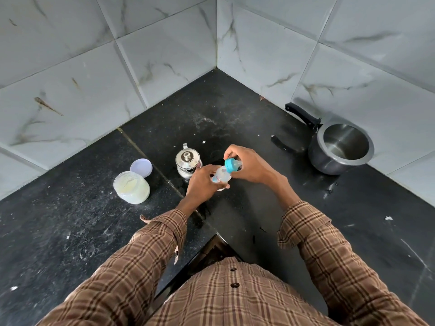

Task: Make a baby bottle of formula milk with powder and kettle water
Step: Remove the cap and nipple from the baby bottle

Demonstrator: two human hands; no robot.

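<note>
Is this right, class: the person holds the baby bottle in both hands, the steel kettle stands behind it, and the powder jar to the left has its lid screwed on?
Not quite. In the head view the powder jar is open; its lid lies on the counter just behind it. The rest holds: the left hand and right hand hold the baby bottle, with the steel kettle behind.

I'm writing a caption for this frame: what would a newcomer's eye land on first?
First the baby bottle at the centre, gripped by the left hand while the right hand holds its blue teat cap. Then the open powder tub at left and the empty grey pot at right.
</note>
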